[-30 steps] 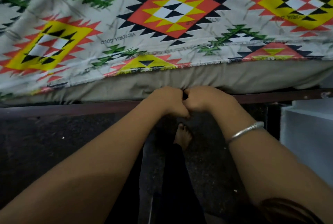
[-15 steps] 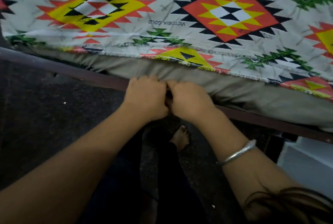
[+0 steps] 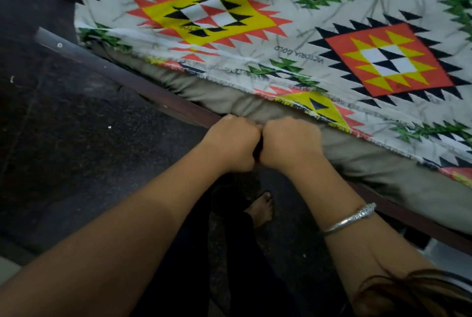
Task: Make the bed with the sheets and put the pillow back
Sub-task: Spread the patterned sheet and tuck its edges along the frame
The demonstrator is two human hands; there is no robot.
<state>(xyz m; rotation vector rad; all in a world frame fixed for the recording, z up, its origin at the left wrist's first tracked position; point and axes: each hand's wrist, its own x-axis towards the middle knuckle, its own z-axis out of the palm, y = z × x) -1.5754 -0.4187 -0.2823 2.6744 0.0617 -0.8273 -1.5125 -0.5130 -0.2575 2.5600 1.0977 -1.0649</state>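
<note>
Left hand (image 3: 231,147) and right hand (image 3: 291,143) touch at the mattress (image 3: 370,163) edge, mid-frame. Fingers curl under; what they hold, I cannot tell.

We hold our left hand (image 3: 231,145) and right hand (image 3: 291,143) side by side, touching, at the bed's near edge. The fingers curl under against the beige mattress (image 3: 370,163); what they grip is hidden. The patterned sheet (image 3: 281,23) lies on top, its frayed edge just above our knuckles. The dark bed frame (image 3: 153,92) runs beneath. A silver bangle (image 3: 350,219) circles our right wrist, and a bare foot (image 3: 260,208) stands on the dark floor (image 3: 63,125).
</note>
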